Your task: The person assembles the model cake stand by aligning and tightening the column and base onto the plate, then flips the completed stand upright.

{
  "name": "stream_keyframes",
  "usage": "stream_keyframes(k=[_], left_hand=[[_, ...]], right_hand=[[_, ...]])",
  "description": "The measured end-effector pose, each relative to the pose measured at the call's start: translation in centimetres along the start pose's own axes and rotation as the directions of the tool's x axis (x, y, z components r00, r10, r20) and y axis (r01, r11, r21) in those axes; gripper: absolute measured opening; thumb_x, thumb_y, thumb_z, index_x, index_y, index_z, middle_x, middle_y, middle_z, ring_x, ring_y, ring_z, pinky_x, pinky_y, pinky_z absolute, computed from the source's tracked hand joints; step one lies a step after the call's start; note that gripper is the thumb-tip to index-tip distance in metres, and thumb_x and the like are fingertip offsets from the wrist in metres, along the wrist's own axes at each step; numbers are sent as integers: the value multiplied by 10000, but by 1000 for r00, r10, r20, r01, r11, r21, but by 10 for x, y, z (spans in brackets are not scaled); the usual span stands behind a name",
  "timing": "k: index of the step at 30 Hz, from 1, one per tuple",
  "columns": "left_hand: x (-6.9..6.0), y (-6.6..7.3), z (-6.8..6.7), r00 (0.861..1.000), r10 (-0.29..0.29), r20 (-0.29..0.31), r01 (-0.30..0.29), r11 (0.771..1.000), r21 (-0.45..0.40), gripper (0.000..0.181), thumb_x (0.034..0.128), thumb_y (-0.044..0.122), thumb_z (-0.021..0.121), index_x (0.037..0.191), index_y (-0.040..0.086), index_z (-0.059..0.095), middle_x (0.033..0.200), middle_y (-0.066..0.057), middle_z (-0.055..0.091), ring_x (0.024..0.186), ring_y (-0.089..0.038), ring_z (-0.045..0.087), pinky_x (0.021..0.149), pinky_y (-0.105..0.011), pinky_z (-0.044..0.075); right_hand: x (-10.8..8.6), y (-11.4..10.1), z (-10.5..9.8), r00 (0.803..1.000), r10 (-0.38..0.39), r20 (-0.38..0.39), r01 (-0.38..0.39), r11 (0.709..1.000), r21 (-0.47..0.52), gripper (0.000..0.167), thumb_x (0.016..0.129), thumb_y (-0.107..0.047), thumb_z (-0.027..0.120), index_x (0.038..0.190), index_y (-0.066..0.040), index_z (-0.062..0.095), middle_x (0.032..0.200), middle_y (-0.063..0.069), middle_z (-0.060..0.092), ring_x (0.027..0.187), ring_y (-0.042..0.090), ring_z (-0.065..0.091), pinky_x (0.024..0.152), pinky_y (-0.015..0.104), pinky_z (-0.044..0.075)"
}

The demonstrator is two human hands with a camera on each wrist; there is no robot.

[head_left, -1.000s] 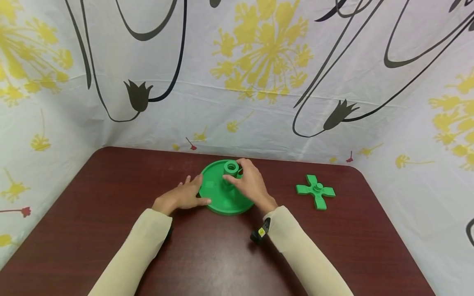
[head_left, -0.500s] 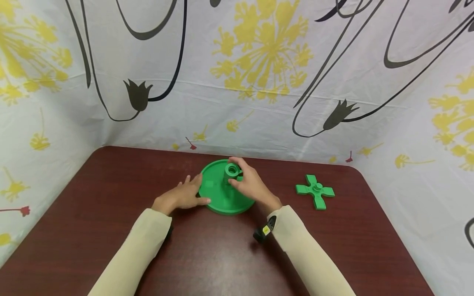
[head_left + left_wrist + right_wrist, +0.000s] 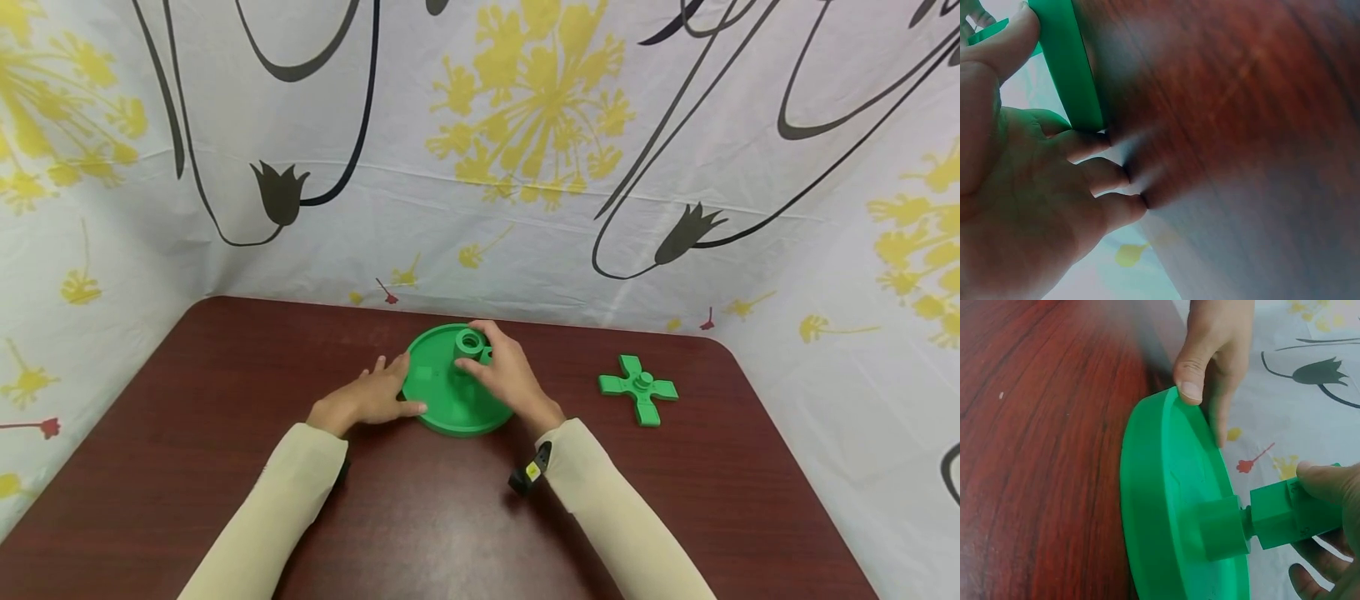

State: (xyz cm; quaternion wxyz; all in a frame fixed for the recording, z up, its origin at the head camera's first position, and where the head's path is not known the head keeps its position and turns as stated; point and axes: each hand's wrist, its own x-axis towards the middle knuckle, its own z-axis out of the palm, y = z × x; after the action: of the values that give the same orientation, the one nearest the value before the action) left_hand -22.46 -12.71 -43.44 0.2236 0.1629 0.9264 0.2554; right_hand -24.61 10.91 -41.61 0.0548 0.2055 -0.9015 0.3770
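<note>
A round green dish (image 3: pixel 442 403) with a raised rim lies near the table's back edge. My left hand (image 3: pixel 369 398) braces its left side, fingers spread; in the left wrist view the fingertips of this hand (image 3: pixel 1041 187) touch the table beside the green rim (image 3: pixel 1072 69). My right hand (image 3: pixel 512 375) grips an upright green hollow part (image 3: pixel 469 343) over the dish. The right wrist view shows that part's faceted end (image 3: pixel 1272 514) joined by a narrow, apparently threaded neck to the dish's centre post (image 3: pixel 1222 528); its far end is partly behind my right thumb.
A green cross-shaped piece (image 3: pixel 643 382) with a round central stub lies on the dark red table (image 3: pixel 450 533), to the right of the dish. Behind the table hangs a white patterned cloth (image 3: pixel 480 217).
My right hand has turned the hollow part back and forth slightly, its wrist shifting right and then left again. My left hand and the dish have stayed in place.
</note>
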Motion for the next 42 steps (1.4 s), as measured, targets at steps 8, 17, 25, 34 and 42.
stream_keyframes(k=[8,17,25,34,42], left_hand=[[0,0,0,1000,2,-7,-2,1000,5,963,976,467,594,1580,-14,20,1647,-222,63,1497,-476,-13,1190,-641,64],[0,0,0,1000,0,-6,0,1000,-5,958,978,460,595,1582,-8,17,1650,-214,56,1498,-471,-27,1190,-640,55],[-1,1,-1,1000,0,1,0,1000,1,960,978,464,592,1580,-13,16,1649,-213,48,1499,-465,-33,1194,-632,56],[-1,1,-2,1000,2,1,-2,1000,7,957,979,467,590,1578,-20,24,1648,-217,50,1496,-473,-28,1189,-641,63],[-1,2,-2,1000,-3,4,3,1000,6,963,977,466,592,1578,-19,16,1649,-215,49,1497,-471,-33,1191,-638,57]], right_hand=[[-2,-1,-4,999,-14,50,14,1000,-2,654,861,-258,795,1399,-87,465,1323,107,587,1165,249,609,941,429,530],[-3,6,-11,983,-157,96,146,983,109,594,880,7,709,1415,-59,460,1347,126,572,1176,270,585,947,479,507],[-2,6,-10,993,-109,52,105,992,70,594,874,-71,758,1400,-47,483,1327,144,595,1196,278,583,950,493,511],[0,1,-5,999,-33,-17,33,999,-2,565,834,-179,819,1316,-31,564,1246,103,619,1125,249,608,921,422,528],[0,5,-7,998,-26,56,24,999,37,664,834,-217,821,1392,-50,502,1342,108,583,1200,256,579,958,452,514]])
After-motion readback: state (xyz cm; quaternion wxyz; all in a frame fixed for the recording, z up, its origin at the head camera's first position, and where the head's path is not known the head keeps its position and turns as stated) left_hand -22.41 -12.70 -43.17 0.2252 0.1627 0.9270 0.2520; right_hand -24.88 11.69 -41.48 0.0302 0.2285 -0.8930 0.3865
